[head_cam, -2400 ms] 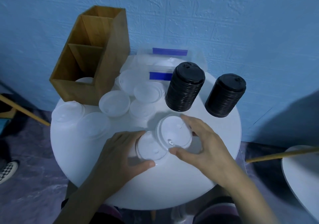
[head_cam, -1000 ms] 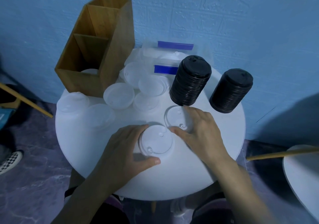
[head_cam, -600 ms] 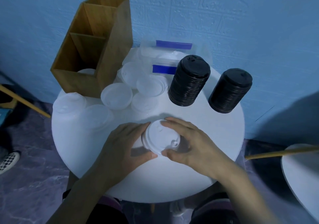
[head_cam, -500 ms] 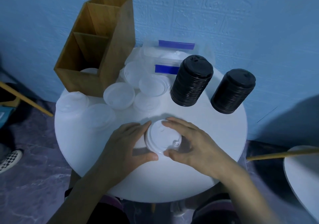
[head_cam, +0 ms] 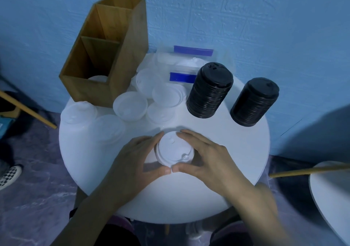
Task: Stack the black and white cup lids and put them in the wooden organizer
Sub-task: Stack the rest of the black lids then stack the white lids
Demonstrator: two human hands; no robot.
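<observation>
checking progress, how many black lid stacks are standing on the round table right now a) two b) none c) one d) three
a, one black lid stack stands near the middle back of the table, a second black stack stands apart to its right, and neither is in the wooden organizer.

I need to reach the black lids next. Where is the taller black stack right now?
In the head view, the taller black stack stands right of centre on the white table, between loose white lids and the other black stack.
</observation>
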